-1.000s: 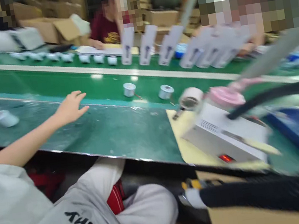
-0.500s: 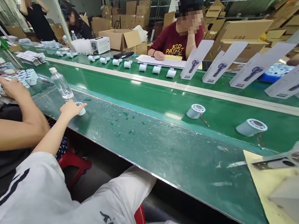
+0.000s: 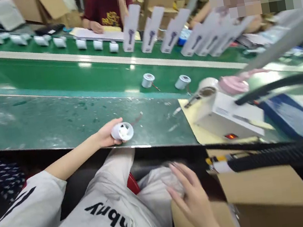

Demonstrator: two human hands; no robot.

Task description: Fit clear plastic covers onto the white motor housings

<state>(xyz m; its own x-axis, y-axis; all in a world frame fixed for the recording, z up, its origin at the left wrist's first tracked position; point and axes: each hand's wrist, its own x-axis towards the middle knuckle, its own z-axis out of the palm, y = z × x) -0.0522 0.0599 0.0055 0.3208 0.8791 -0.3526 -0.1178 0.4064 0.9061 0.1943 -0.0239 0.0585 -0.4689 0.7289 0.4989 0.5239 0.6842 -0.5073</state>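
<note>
My left hand (image 3: 106, 134) grips a small white fan unit (image 3: 125, 131) just above the front edge of the green bench. The fan's round opening faces up and to the right, its blades show, and thin reddish wires (image 3: 137, 118) trail off its far side. Low in the view, over my lap, my right hand (image 3: 190, 195) is slightly smeared by motion; its fingers are apart and I see nothing held in them. Two similar fan units, one on the left (image 3: 148, 80) and one on the right (image 3: 183, 82), stand on the green belt beyond the bench, wires hanging out.
A roll of tape (image 3: 206, 84) and a white box-shaped device (image 3: 226, 115) with a red lit switch stand to the right. A black ribbed hose (image 3: 283, 154) juts in over a cardboard box (image 3: 265, 191). Printed cartons (image 3: 150, 32) and white cylinders line the far side, where a person sits.
My view has swung right. The left hand, earlier reaching far left to a unit beside a bottle, has brought the fan unit close in front of me. My right hand has come into view.
</note>
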